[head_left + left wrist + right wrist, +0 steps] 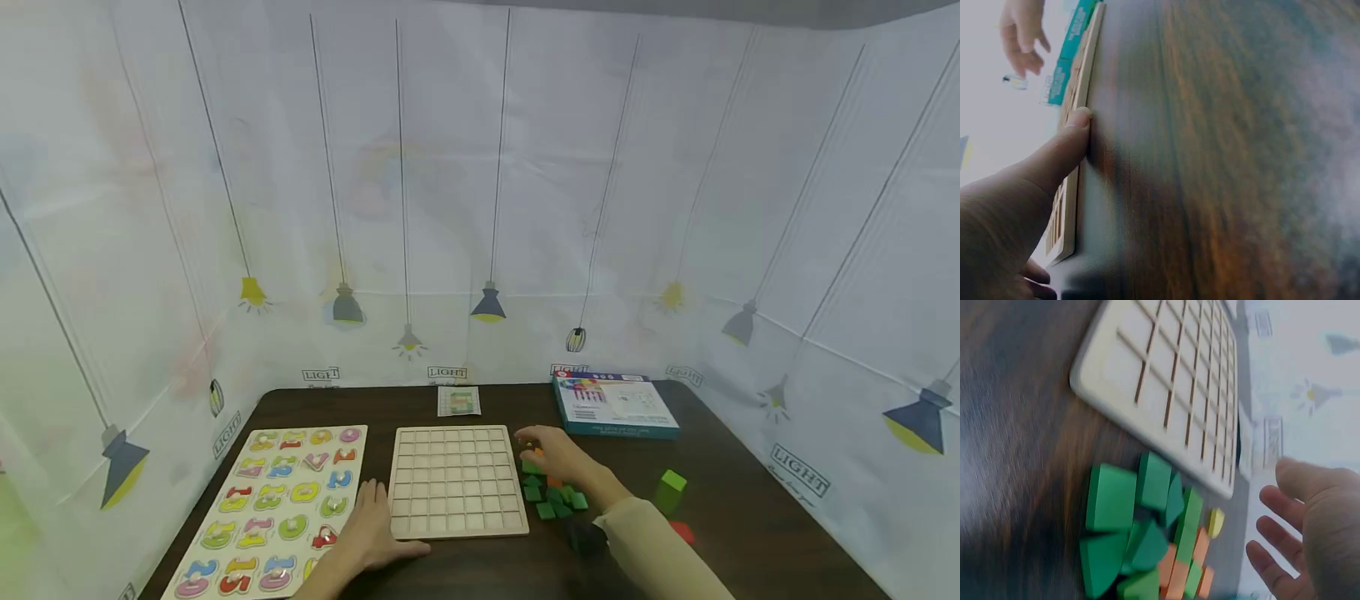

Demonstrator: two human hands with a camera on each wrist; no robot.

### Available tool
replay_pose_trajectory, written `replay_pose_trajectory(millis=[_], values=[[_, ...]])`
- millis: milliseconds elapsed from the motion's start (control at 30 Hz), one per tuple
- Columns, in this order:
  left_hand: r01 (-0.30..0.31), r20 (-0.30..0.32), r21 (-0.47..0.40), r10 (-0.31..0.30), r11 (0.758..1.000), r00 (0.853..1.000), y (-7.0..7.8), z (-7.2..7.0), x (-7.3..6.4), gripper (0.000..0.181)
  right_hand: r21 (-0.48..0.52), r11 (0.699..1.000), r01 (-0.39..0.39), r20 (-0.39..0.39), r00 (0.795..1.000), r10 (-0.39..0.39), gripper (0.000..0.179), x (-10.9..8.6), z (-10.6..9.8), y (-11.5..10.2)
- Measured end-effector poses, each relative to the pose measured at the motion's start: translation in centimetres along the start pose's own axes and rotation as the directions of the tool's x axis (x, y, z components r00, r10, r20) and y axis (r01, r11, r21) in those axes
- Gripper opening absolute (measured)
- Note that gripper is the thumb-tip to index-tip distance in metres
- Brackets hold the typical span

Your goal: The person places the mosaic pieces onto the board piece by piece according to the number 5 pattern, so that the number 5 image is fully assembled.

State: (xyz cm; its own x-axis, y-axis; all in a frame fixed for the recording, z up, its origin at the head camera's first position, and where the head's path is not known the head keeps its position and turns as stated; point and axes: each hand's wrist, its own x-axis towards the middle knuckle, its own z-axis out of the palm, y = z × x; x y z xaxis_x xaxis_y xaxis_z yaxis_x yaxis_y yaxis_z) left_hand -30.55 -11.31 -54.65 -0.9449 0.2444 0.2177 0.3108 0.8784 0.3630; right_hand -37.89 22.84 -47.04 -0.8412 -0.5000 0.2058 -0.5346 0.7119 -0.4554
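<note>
A pale wooden grid board (pixel 459 534) with bare square cells lies flat on the dark table. My left hand (pixel 371 529) is at its front left corner. The thumb (pixel 1066 140) touches the board's front edge, while the other fingers lie along its left side. Beyond the board's right edge my right hand (pixel 558 454) hovers over a loose group of small blocks, fingers loosely bent and nothing between them. Green blocks (pixel 1112 500) lie nearest the board's front right corner, orange blocks (pixel 1177 578) and a yellow block (pixel 1215 522) farther back.
A number puzzle board (pixel 228 552) with colourful pieces lies on the left. Behind the grid board is a small printed card (pixel 458 402). A flat teal-and-white box (pixel 618 404) sits at the back right. Right of my forearm stand a green block (pixel 670 492) and a red piece (pixel 682 532).
</note>
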Motion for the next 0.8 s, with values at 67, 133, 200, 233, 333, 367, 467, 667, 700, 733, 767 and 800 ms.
replay_pose_trajectory(millis=[67,133,200,233,333,367,467,667,700,733,767,800], values=[[0.025,0.003,-0.003,-0.025,1.0,1.0,-0.1,-0.1,-0.2,0.132,-0.005,1.0,-0.024,-0.018,1.0,0.024,0.032,0.4,-0.1,0.7],[0.047,0.006,-0.012,-0.047,0.999,0.999,-0.1,-0.2,-0.3,0.132,-0.02,0.998,-0.065,-0.037,0.997,0.064,0.028,0.4,-0.2,1.4],[0.056,0.009,-0.021,-0.056,0.998,0.998,0.2,-0.2,-0.2,0.131,-0.044,0.992,-0.114,-0.068,0.992,0.111,0.025,0.3,-0.3,2.2],[0.06,0.012,-0.022,-0.059,0.998,0.998,0.4,-0.1,-0.2,0.131,-0.053,0.989,-0.141,-0.081,0.987,0.137,0.023,0.1,-0.3,2.7],[0.078,0.015,-0.017,-0.078,0.997,0.997,1.0,0.4,0.0,0.132,-0.08,0.976,-0.202,-0.116,0.974,0.192,0.019,-0.3,-0.3,4.2],[0.088,0.014,-0.014,-0.088,0.996,0.996,1.1,0.5,0.0,0.132,-0.086,0.973,-0.214,-0.125,0.971,0.202,0.019,-0.3,-0.2,4.7],[0.114,0.007,-0.008,-0.114,0.993,0.993,1.3,0.9,0.1,0.133,-0.116,0.966,-0.229,-0.123,0.969,0.215,0.017,-0.4,0.1,6.0],[0.106,-0.007,0.034,-0.106,0.994,0.994,1.4,0.9,0.2,0.132,-0.146,0.953,-0.267,-0.116,0.961,0.252,0.014,-0.7,0.6,7.4],[0.103,-0.009,0.042,-0.103,0.994,0.995,1.5,0.9,0.3,0.132,-0.143,0.952,-0.272,-0.12,0.959,0.256,0.014,-0.7,0.7,7.5],[0.105,-0.007,0.052,-0.105,0.993,0.994,1.5,0.8,0.4,0.132,-0.141,0.951,-0.274,-0.121,0.958,0.258,0.014,-0.6,0.7,7.6],[0.106,-0.005,0.058,-0.106,0.993,0.994,1.5,0.8,0.4,0.132,-0.138,0.952,-0.273,-0.122,0.958,0.258,0.014,-0.5,0.7,7.6],[0.113,-0.002,0.066,-0.113,0.991,0.994,1.5,0.7,0.5,0.132,-0.138,0.953,-0.27,-0.121,0.959,0.255,0.014,-0.4,0.8,7.7]])
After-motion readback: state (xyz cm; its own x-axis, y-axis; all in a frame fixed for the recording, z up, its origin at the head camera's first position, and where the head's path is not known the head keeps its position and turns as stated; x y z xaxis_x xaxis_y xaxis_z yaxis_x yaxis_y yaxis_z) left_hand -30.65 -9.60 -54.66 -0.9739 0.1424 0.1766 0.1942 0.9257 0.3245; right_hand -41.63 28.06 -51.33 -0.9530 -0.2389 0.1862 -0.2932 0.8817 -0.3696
